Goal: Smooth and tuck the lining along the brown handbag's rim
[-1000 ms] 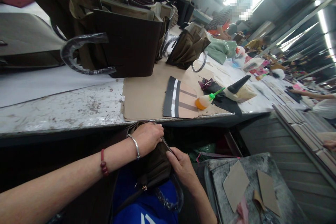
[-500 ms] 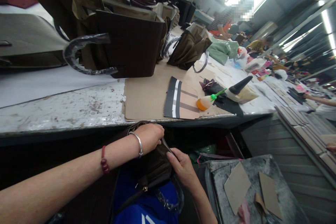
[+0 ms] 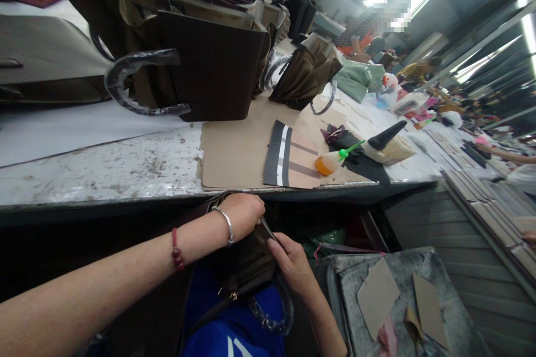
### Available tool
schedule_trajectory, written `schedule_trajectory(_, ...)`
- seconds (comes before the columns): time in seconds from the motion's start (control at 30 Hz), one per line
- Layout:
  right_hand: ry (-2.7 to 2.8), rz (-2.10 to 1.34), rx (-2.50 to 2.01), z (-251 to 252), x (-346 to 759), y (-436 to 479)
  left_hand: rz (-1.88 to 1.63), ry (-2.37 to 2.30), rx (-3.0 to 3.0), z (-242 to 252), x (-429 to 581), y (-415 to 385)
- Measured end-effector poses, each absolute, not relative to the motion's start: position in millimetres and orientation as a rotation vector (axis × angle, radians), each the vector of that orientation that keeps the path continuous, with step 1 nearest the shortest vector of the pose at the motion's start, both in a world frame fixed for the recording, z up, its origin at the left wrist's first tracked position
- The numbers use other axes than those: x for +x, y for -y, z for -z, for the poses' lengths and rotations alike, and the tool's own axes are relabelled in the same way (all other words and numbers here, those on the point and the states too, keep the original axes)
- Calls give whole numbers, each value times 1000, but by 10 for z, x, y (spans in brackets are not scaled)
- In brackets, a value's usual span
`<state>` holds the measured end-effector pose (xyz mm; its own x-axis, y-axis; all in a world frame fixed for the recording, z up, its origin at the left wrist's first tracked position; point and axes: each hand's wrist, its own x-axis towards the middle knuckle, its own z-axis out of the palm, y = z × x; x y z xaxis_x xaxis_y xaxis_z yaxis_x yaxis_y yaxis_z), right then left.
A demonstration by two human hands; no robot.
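A dark brown handbag (image 3: 247, 265) rests on my lap below the table's edge, over blue cloth (image 3: 251, 318). Its zipper with a gold-coloured pull hangs toward me, and one plastic-wrapped handle lies to the right. My left hand (image 3: 247, 216) reaches across and is closed on the bag's upper edge, fingertips partly hidden. My right hand (image 3: 288, 262) pinches the same edge a little nearer to me, thumb on top. Part of the bag is hidden under my left forearm.
Unfinished brown bags (image 3: 218, 67) stand on the white table (image 3: 104, 167). A bottle of orange liquid (image 3: 329, 164) with a green nozzle lies by a striped panel (image 3: 293, 159). Cardboard pieces (image 3: 377, 295) lie on a grey stool (image 3: 352, 273) at right. Other people work farther along.
My left forearm has shifted slightly to the right. Both hands keep their hold on the bag's edge, and the whole view has moved a little.
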<state>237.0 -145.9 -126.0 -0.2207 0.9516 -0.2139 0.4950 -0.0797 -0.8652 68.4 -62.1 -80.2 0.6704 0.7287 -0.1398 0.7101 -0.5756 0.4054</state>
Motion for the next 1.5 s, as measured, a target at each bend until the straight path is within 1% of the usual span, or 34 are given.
schedule_trajectory(0.53,1779,-1231,-1564,1203,2369,1450,-123,-1203,2502,848,702,679)
schedule_trajectory(0.73,1942,-1260,-1619,1163,2367,1254,-120,-1232,2526,831,729,709)
schedule_trajectory(0.83,2075,-1190,-1659,1133,2311,1120,-105,-1238,2542,806,730,701)
schedule_trajectory(0.93,2169,-1122,-1667,1126,2275,1054,-77,-1196,2572,806,717,701)
schedule_trajectory(1.1,2220,-1143,-1567,1115,2282,1093,-40,-1051,2774,807,648,848)
schedule_trajectory(1.17,2234,-1150,-1545,1091,2279,1124,-43,-1114,2855,765,588,927)
schedule_trajectory(1.33,2250,-1152,-1543,1033,2248,1186,-92,-1467,2856,639,370,967)
schedule_trajectory(1.5,2293,-1153,-1502,1009,2216,1197,-115,-1353,2766,665,233,857)
